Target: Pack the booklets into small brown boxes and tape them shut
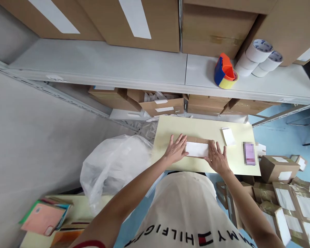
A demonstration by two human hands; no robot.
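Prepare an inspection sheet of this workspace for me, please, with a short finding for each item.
Surface: pale yellow table.
Job's things: small cardboard box, with a white label on its top.
Clutter: white pad and a pixelated purple item, right of the box.
Hands: left hand and right hand on opposite ends of the box, fingers spread.
Cables: nothing seen.
Surroundings: shelf beyond, holding a tape dispenser; plastic bag left; labelled cartons right.

The pale yellow tabletop (196, 128) carries a small cardboard box (196, 149) with a white label, some white paper (228, 136) and a blurred purple item (249, 153).
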